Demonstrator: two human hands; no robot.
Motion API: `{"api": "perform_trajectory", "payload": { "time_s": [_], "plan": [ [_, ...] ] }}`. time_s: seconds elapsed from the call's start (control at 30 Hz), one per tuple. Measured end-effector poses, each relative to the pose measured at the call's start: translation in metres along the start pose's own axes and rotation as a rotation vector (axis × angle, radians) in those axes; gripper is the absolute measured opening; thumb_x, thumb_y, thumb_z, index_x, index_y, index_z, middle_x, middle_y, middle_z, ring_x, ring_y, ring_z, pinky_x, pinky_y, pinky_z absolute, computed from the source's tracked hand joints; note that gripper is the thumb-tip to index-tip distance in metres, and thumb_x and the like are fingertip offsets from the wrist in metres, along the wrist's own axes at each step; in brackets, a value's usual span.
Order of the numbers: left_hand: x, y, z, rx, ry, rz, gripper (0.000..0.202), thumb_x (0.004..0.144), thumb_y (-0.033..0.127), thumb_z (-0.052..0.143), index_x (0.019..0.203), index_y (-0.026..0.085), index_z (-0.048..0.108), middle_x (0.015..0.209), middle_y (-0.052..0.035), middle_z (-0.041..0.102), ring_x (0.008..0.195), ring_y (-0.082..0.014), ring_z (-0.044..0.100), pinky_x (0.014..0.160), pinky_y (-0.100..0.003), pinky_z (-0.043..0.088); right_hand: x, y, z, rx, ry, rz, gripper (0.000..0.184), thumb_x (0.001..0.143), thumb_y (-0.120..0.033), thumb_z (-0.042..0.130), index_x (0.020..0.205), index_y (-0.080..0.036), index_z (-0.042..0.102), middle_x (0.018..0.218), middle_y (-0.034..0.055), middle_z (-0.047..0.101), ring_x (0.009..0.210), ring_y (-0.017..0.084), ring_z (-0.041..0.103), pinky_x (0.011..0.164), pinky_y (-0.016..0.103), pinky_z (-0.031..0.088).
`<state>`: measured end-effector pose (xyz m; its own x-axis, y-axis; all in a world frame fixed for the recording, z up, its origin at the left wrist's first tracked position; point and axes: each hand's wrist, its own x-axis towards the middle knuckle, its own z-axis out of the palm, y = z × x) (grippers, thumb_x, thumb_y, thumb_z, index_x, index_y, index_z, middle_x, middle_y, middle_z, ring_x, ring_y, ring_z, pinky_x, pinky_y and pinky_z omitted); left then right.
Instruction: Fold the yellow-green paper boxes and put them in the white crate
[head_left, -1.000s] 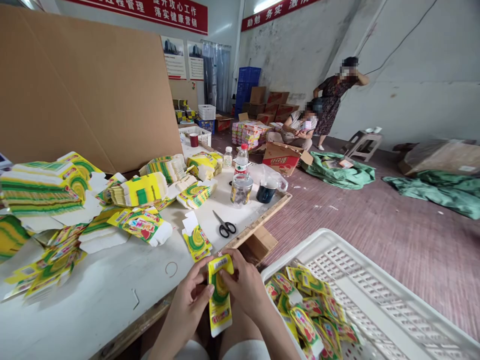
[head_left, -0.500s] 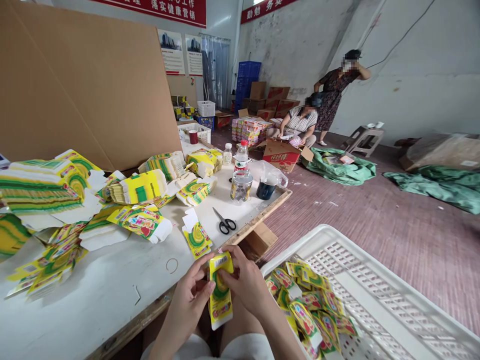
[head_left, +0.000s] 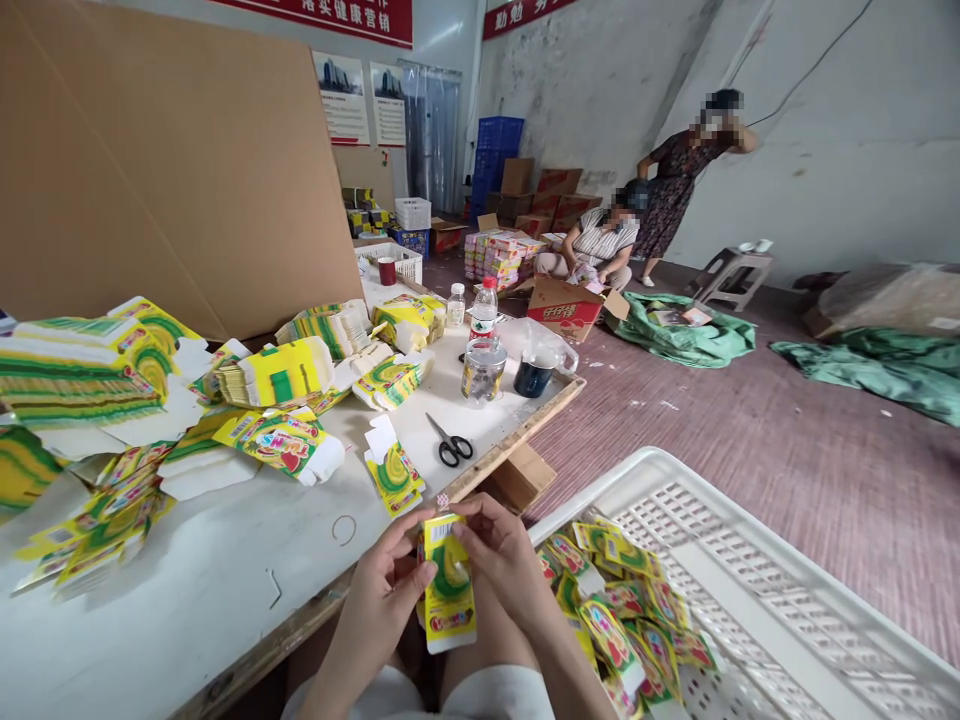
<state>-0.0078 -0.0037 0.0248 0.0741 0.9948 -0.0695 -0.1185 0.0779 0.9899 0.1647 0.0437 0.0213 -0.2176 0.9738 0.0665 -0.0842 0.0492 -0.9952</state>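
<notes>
Over my lap, a small yellow and green carton (head_left: pixel 451 590) is held upright between both hands, its barcode end up. My left hand (head_left: pixel 394 570) pinches its left edge with thumb and fingers. On the upper right edge, my right hand (head_left: pixel 499 555) grips near the barcode, thumb on the front face. A small pink-and-white patterned piece (head_left: pixel 442 500) shows just above the carton's top; what it is I cannot make out. Just beyond my hands, a partly open carton (head_left: pixel 394 465) lies on the white table (head_left: pixel 247 540).
Black-handled scissors (head_left: pixel 450 445), a plastic jar (head_left: pixel 484 372), a red-capped bottle (head_left: pixel 484 310) and a dark mug (head_left: pixel 532 375) stand along the table. Flat carton stacks (head_left: pixel 82 375) cover its left. A white crate (head_left: pixel 750 540) with filled cartons sits right. Two people are beyond.
The carton has shifted slightly right and up in my hands, its face turned more toward me. My right thumb has moved up toward the top edge. The seated person's hands have moved.
</notes>
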Motion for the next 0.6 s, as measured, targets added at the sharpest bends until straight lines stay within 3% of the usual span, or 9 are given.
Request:
{"api": "perform_trajectory", "payload": {
  "time_s": [0.13,0.3,0.37,0.5,0.6],
  "plan": [
    [0.002,0.001,0.001,-0.009,-0.013,0.002,0.045,0.089,0.037,0.070,0.132,0.025,0.063,0.123,-0.0103,0.076,0.108,-0.0273,0.072,0.091,-0.034,0.057,0.000,-0.001,0.003,0.021,0.021,0.007,0.040,0.080,-0.059,0.075,0.089,-0.020,0.070,0.084,0.0061,0.074,0.081,0.024,0.070,0.074,0.035,0.057],
    [0.005,0.001,0.009,0.134,0.112,0.040,0.030,0.090,0.042,0.067,0.106,0.019,0.076,0.106,-0.0108,0.081,0.098,-0.0289,0.075,0.079,-0.032,0.059,-0.002,0.004,0.010,-0.032,0.075,0.004,0.043,0.078,-0.062,0.075,0.077,-0.019,0.069,0.074,0.0057,0.072,0.071,0.023,0.068,0.067,0.033,0.055],
    [0.009,-0.004,0.010,0.195,0.124,0.077,0.030,0.091,0.043,0.064,0.105,0.019,0.076,0.109,-0.0116,0.081,0.101,-0.0294,0.075,0.083,-0.033,0.059,-0.003,0.003,0.008,-0.084,0.112,-0.009,0.043,0.078,-0.062,0.073,0.075,-0.019,0.069,0.073,0.0060,0.070,0.070,0.022,0.066,0.065,0.033,0.053],
    [0.028,-0.018,-0.003,0.335,0.200,0.155,0.038,0.096,0.043,0.056,0.126,0.022,0.068,0.127,-0.0123,0.074,0.122,-0.0295,0.066,0.104,-0.040,0.051,-0.006,-0.012,-0.028,-0.268,0.267,-0.059,0.028,0.081,-0.048,0.073,0.074,-0.021,0.071,0.073,0.0045,0.062,0.068,0.021,0.056,0.067,0.034,0.047],
    [0.044,-0.032,-0.025,0.461,0.345,0.177,0.045,0.089,0.042,0.065,0.127,0.019,0.067,0.138,-0.0171,0.065,0.135,-0.0361,0.053,0.117,-0.051,0.036,-0.010,-0.026,-0.063,-0.686,0.504,-0.136,0.022,0.081,-0.043,0.069,0.071,-0.023,0.071,0.080,0.0074,0.061,0.078,0.026,0.055,0.074,0.041,0.043]
  ]
}}
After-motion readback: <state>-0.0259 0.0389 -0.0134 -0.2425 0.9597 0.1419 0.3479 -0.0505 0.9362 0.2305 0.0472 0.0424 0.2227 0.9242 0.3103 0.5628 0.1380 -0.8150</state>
